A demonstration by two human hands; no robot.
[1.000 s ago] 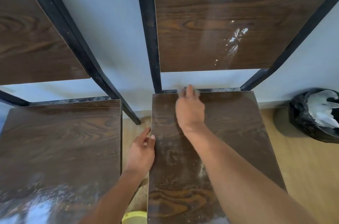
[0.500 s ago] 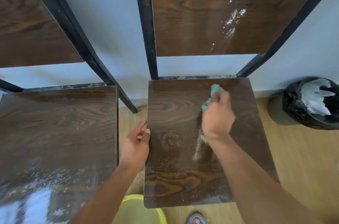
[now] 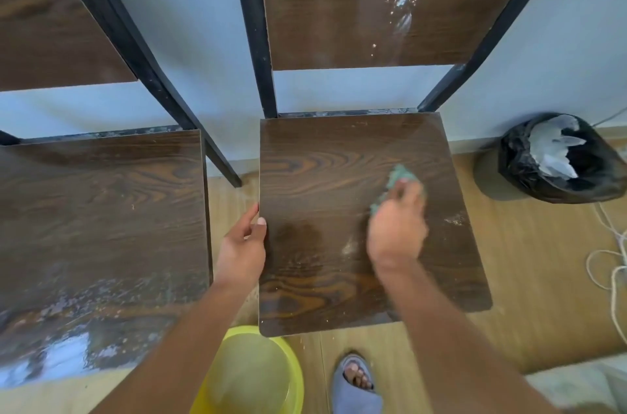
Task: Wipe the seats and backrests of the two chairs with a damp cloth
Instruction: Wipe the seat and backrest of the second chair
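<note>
— Nearest, below both wrists?
— Round yellow plastic basin (image 3: 252,376), grey slipper (image 3: 354,386).
— Left hand (image 3: 242,249)?
— Curled around the dark wood-grain seat (image 3: 322,183) edge, thumb on top.
— Right hand (image 3: 397,230)?
— Closed over a crumpled green cloth (image 3: 398,176), pressed on that seat.
— Beyond the fingers?
— Streaked wood-grain backrest (image 3: 339,6); second wood-grain chair (image 3: 101,210) left of the left hand.

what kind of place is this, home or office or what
Probably a plain indoor room, perhaps a home or small office; hard to say which. Two wood-look chairs stand against a pale wall on laminate floor, with a lined bin in the corner.
</note>
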